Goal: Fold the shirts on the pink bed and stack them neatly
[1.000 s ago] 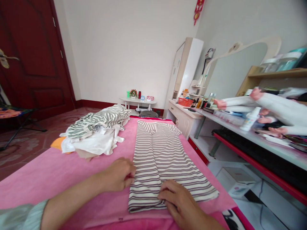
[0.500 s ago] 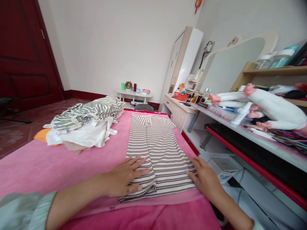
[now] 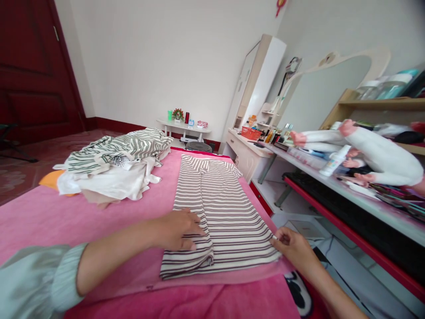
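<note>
A striped shirt (image 3: 232, 212), cream with dark lines, lies spread on the pink bed cover (image 3: 133, 226), its left side folded inward over the body. My left hand (image 3: 181, 230) rests on that folded part, palm down with fingers apart, gripping nothing. At the shirt's lower right edge, my right hand (image 3: 290, 246) pinches the fabric between thumb and fingers. The collar end points away from me.
A heap of clothes (image 3: 116, 159), striped on top and white below, lies on the bed's left. To the right stands a cluttered dressing table (image 3: 299, 166) with a white bottle (image 3: 335, 159) and mannequin parts (image 3: 381, 150). A low white table (image 3: 184, 127) is beyond the bed.
My right hand has gone from lying flat on the shirt to pinching its right edge, which is drawn slightly outward. My left hand has shifted a little left, its fingers more bent.
</note>
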Motion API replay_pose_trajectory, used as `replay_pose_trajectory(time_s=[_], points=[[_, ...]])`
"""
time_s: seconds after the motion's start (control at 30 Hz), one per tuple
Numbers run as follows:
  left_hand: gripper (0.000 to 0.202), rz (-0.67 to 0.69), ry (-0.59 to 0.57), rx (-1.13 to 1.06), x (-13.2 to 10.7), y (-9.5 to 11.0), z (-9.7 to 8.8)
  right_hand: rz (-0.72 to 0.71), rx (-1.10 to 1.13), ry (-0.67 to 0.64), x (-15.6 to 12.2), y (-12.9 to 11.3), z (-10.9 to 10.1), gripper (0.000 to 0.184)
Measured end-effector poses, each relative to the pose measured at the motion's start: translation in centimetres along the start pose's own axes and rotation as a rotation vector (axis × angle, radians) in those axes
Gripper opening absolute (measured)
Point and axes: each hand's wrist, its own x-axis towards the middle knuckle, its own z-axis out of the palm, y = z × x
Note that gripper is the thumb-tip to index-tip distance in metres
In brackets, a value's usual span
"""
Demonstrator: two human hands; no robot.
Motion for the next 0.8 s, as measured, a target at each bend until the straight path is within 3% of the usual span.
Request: replay_pose_trajectory(time_s=[0.1, 0.17, 0.3, 0.4, 0.47, 0.5, 0.53, 0.6, 0.67, 0.73, 0.8], points=[[0.029, -0.040, 0.082, -0.130, 2.2, -2.1, -0.4, -0.015, 0.219, -0.035, 1.8, -3.6, 0.2, 0.029], [0.032, -0.140, 0.207, -0.223, 3.9, -4.0, -0.3, -0.057, 0.325, -0.076, 2.8, -6.9, 1.3, 0.030], [0.043, -0.311, 0.498, -0.408, 6.6, -7.6, 0.7, -0.150, 0.450, -0.220, 2.8, -12.8, 6.5, 0.024], [0.048, -0.370, 0.584, -0.468, 7.1, -8.8, 1.6, -0.221, 0.360, -0.466, 2.2, -14.7, 10.4, 0.023], [0.049, -0.386, 0.591, -0.472, 6.9, -8.8, 2.1, -0.186, 0.329, -0.625, 3.4, -14.7, 11.7, 0.024], [0.049, -0.385, 0.590, -0.468, 6.8, -8.5, 2.3, -0.151, 0.341, -0.645, 4.7, -14.4, 11.8, 0.026], [0.048, -0.381, 0.590, -0.461, 6.7, -8.2, 2.4, -0.115, 0.369, -0.600, 6.5, -13.8, 11.7, 0.027], [0.044, -0.368, 0.588, -0.432, 6.7, -7.6, 2.5, -0.050, 0.454, -0.384, 11.1, -12.2, 11.1, 0.028], [0.039, -0.356, 0.591, -0.395, 6.8, -7.2, 2.6, 0.111, 0.561, -0.184, 16.2, -10.4, 10.4, 0.025], [0.037, -0.352, 0.595, -0.370, 6.9, -7.1, 2.8, 0.366, 0.695, -0.138, 20.8, -8.8, 10.0, 0.021], [0.037, -0.352, 0.594, -0.366, 7.0, -7.3, 3.0, 0.496, 0.839, -0.123, 24.4, -7.8, 10.3, 0.018]])
